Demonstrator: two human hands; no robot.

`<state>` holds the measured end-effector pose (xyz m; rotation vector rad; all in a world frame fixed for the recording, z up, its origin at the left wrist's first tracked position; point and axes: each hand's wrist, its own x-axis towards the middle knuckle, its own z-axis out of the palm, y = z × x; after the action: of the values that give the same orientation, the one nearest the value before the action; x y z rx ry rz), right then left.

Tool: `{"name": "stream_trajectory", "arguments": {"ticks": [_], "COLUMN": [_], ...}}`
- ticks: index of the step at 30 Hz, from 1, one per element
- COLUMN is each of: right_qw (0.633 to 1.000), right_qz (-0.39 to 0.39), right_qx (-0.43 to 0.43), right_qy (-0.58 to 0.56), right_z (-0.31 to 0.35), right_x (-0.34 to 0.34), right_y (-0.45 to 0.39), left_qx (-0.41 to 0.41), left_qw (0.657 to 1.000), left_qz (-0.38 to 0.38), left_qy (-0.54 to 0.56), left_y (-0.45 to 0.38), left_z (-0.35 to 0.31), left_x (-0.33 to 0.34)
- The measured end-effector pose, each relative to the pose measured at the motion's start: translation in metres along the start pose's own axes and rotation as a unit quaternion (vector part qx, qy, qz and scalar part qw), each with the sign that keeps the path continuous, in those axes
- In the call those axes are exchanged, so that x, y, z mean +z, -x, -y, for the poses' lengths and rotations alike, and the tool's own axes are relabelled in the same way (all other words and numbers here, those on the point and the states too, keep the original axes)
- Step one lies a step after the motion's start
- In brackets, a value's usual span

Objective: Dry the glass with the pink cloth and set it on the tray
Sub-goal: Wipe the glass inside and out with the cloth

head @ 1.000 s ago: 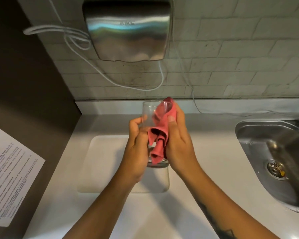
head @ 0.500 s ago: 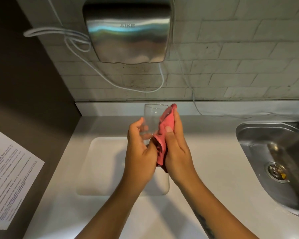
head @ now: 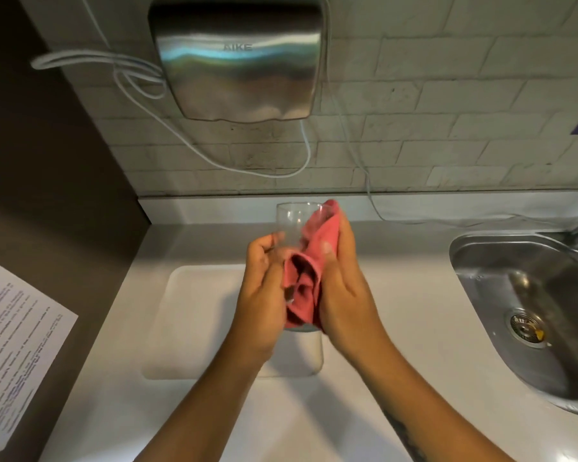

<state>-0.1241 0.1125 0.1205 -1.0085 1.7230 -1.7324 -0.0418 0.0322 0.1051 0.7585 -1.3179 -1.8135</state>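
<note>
A clear drinking glass (head: 291, 221) is held upright above the counter, its rim toward the wall. My left hand (head: 262, 295) wraps its left side and lower body. My right hand (head: 344, 285) presses the pink cloth (head: 309, 271) against the glass's right side, with cloth folded over the rim and bunched between both palms. The base of the glass shows just under the cloth. Below the hands lies the white tray (head: 194, 315), flat on the counter, with nothing on it that I can see.
A steel sink (head: 528, 308) with a drain is set into the counter at the right. A steel hand dryer (head: 236, 58) hangs on the tiled wall above, with white cables looping down. A printed paper sheet (head: 17, 355) is at the left.
The cloth has shifted on the glass: my right hand has slid it lower along the side, and more bunched cloth shows between my palms. The glass stays in about the same place.
</note>
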Motion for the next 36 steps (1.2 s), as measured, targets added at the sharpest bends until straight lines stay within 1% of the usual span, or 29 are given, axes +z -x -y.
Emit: {"name": "stream_trajectory", "arguments": {"ticks": [2, 5, 8, 10, 13, 15, 17, 19, 21, 23, 25, 27, 28, 31, 32, 34, 36], "right_qw": [0.999, 0.998, 0.999, 0.999, 0.998, 0.998, 0.998, 0.998, 0.998, 0.997, 0.998, 0.997, 0.997, 0.998, 0.998, 0.998, 0.997], "right_qz": [0.029, 0.037, 0.020, 0.018, 0.035, 0.042, 0.030, -0.003, -0.032, -0.021, 0.010, 0.031, 0.029, -0.021, -0.027, -0.011, 0.027], "right_qx": [-0.014, -0.040, -0.031, -0.026, -0.042, -0.056, -0.052, -0.033, -0.043, -0.058, -0.060, -0.060, -0.056, -0.035, -0.036, -0.055, -0.068], "right_qy": [-0.004, 0.024, -0.002, -0.026, -0.024, -0.004, -0.017, -0.052, -0.040, -0.036, -0.031, -0.040, -0.047, -0.047, -0.046, -0.041, -0.023], "right_z": [-0.005, -0.008, 0.005, 0.008, -0.002, -0.015, -0.014, -0.003, 0.007, 0.008, -0.004, -0.016, -0.016, -0.001, 0.003, 0.007, -0.005], "right_x": [0.006, 0.007, 0.003, 0.003, 0.011, 0.017, 0.016, 0.010, 0.003, 0.007, 0.017, 0.023, 0.021, 0.008, 0.005, 0.009, 0.018], "right_y": [0.019, 0.019, -0.006, -0.013, 0.008, 0.025, 0.023, 0.003, -0.016, -0.015, 0.004, 0.022, 0.022, -0.006, -0.014, -0.010, 0.012], "left_qx": [0.001, 0.022, 0.043, 0.042, 0.035, 0.029, 0.035, 0.030, 0.015, 0.012, 0.017, 0.020, 0.022, 0.013, 0.006, 0.006, 0.019], "left_qw": [0.999, 0.998, 0.998, 0.998, 0.998, 0.999, 0.998, 0.997, 0.997, 0.999, 0.998, 0.998, 0.998, 0.998, 0.999, 0.999, 0.998], "left_qz": [0.021, 0.048, 0.046, 0.046, 0.045, 0.033, 0.048, 0.070, 0.069, 0.053, 0.050, 0.055, 0.057, 0.053, 0.048, 0.043, 0.053], "left_qy": [0.045, 0.047, 0.027, 0.027, 0.024, 0.000, -0.018, -0.013, -0.007, 0.004, 0.020, 0.005, -0.001, -0.011, -0.014, 0.009, 0.020], "left_y": [-0.004, -0.001, -0.002, -0.005, -0.007, -0.008, -0.007, -0.003, 0.001, 0.000, -0.003, -0.003, -0.001, 0.004, 0.004, 0.002, -0.002], "left_z": [-0.005, -0.009, -0.009, -0.013, -0.018, -0.020, -0.018, -0.014, -0.013, -0.016, -0.021, -0.023, -0.021, -0.014, -0.015, -0.018, -0.025], "left_x": [-0.005, -0.007, -0.004, -0.004, -0.008, -0.010, -0.009, -0.006, -0.003, -0.003, -0.008, -0.012, -0.012, -0.004, -0.002, -0.004, -0.010]}}
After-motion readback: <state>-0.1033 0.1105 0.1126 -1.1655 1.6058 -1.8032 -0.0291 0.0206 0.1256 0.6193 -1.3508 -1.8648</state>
